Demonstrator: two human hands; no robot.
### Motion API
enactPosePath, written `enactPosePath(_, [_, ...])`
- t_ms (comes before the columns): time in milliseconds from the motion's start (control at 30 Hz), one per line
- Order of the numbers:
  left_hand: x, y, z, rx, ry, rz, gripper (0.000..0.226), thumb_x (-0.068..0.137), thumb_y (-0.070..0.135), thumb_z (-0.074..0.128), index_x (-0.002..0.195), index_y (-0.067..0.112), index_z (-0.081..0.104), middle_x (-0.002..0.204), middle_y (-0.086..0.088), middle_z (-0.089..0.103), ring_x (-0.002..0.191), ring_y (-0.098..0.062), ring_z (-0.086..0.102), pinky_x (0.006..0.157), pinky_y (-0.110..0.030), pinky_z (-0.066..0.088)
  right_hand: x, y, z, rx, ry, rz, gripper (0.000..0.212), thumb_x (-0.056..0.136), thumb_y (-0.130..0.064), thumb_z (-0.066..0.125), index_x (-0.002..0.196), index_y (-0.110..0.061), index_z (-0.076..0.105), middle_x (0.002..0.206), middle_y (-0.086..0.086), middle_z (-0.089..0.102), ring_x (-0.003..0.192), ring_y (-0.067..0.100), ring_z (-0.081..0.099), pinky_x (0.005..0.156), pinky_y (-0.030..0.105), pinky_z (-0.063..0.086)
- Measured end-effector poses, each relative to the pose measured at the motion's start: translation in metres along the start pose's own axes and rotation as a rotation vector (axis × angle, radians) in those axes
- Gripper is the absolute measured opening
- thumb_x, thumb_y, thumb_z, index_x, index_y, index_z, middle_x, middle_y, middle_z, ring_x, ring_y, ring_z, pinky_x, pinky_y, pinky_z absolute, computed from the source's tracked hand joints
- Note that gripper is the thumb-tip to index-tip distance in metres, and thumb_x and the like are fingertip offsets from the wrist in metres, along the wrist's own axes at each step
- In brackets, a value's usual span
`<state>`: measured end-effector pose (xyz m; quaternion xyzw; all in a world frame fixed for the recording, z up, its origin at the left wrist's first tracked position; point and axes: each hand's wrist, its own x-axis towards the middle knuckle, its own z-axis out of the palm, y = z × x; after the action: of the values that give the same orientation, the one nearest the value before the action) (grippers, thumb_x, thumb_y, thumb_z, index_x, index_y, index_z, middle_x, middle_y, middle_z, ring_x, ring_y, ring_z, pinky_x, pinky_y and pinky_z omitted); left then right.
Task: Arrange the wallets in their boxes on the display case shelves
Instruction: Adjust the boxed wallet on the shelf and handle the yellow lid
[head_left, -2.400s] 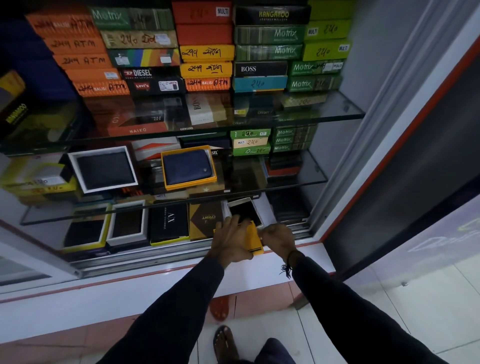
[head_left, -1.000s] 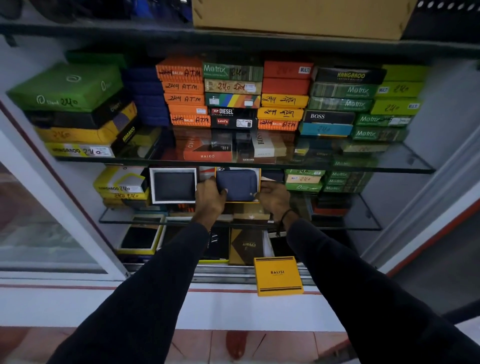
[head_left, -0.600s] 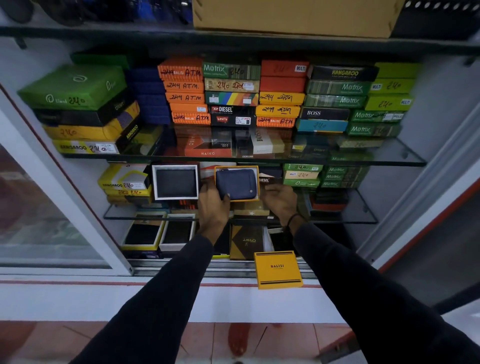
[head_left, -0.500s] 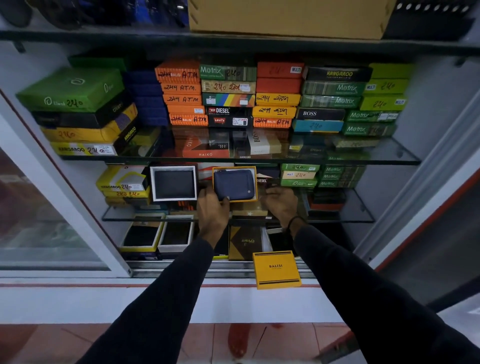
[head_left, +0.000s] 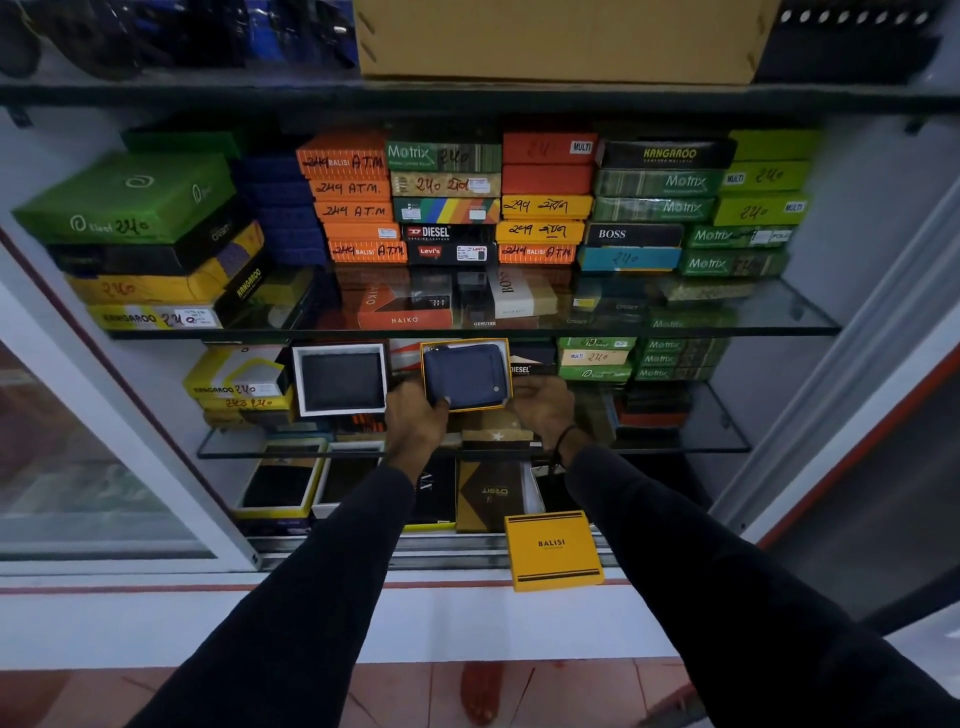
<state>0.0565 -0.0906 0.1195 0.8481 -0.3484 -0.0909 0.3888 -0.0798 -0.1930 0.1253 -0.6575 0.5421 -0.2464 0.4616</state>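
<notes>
Both hands, left (head_left: 415, 415) & right (head_left: 540, 410), pinching yellow-rimmed box (head_left: 511, 371) w/ blue wallet (head_left: 465, 375) on middle shelf (head_left: 675, 447).

My navy wallet (head_left: 466, 375) sits in its open yellow-rimmed box (head_left: 511, 376), propped up tilted on the middle glass shelf (head_left: 727, 441), facing me. Just left of it a black wallet (head_left: 343, 381) stands in a white-rimmed box (head_left: 297, 382). A closed yellow box lid (head_left: 553, 551) lies flat on the near sill.
</notes>
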Motion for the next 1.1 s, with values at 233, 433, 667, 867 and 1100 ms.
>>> enactPosePath(233, [0.001, -0.009, 0.007, -0.024, 0.036, 0.054, 0.037, 0.089, 0.02, 0.073, 0.122, 0.008, 0.061, 0.122, -0.015, 0.068, 0.112, -0.029, 0.066, 0.082, -0.029, 0.052, -0.001, 0.01, -0.002, -0.079, 0.002, -0.072, 0.034, 0.084, -0.012, 0.064, 0.116, -0.018, 0.074, 0.122, 0.006, 0.072, 0.119, 0.023, 0.064, 0.104, 0.031, 0.049])
enactPosePath(433, [0.002, -0.009, 0.006, -0.032, 0.022, 0.054, 0.039, 0.088, 0.022, 0.073, 0.123, 0.009, 0.061, 0.123, -0.014, 0.066, 0.112, -0.028, 0.066, 0.086, -0.034, 0.056, -0.001, 0.008, -0.003, -0.024, -0.016, -0.034, 0.036, 0.082, -0.008, 0.07, 0.118, -0.014, 0.073, 0.118, 0.006, 0.073, 0.109, 0.02, 0.067, 0.105, 0.033, 0.05])
enactPosePath(667, [-0.033, -0.011, 0.0, -0.034, 0.128, 0.089, 0.042, 0.093, 0.024, 0.068, 0.128, 0.007, 0.054, 0.132, -0.015, 0.052, 0.117, -0.03, 0.056, 0.095, -0.039, 0.051, -0.017, 0.021, -0.014, 0.127, 0.13, -0.069, 0.022, 0.08, -0.005, 0.074, 0.102, -0.004, 0.078, 0.101, 0.009, 0.077, 0.1, 0.02, 0.071, 0.101, 0.029, 0.052])
enactPosePath(867, [-0.082, -0.022, 0.025, 0.01, 0.208, 0.242, 0.035, 0.096, 0.027, 0.057, 0.126, 0.009, 0.049, 0.129, -0.014, 0.047, 0.107, -0.026, 0.057, 0.084, -0.035, 0.053, -0.044, 0.049, -0.034, -0.032, 0.245, -0.17, 0.018, 0.079, -0.018, 0.061, 0.087, -0.018, 0.078, 0.079, -0.005, 0.071, 0.091, 0.018, 0.069, 0.084, 0.028, 0.054])
enactPosePath(1100, [-0.122, -0.023, 0.071, 0.022, 0.044, 0.541, 0.014, 0.095, 0.024, 0.057, 0.104, 0.014, 0.058, 0.114, -0.006, 0.057, 0.092, -0.015, 0.058, 0.075, -0.032, 0.055, -0.076, 0.103, -0.05, -0.154, 0.375, -0.291, 0.01, 0.082, -0.024, 0.066, 0.08, -0.016, 0.072, 0.066, -0.005, 0.069, 0.061, 0.007, 0.061, 0.062, 0.015, 0.044])
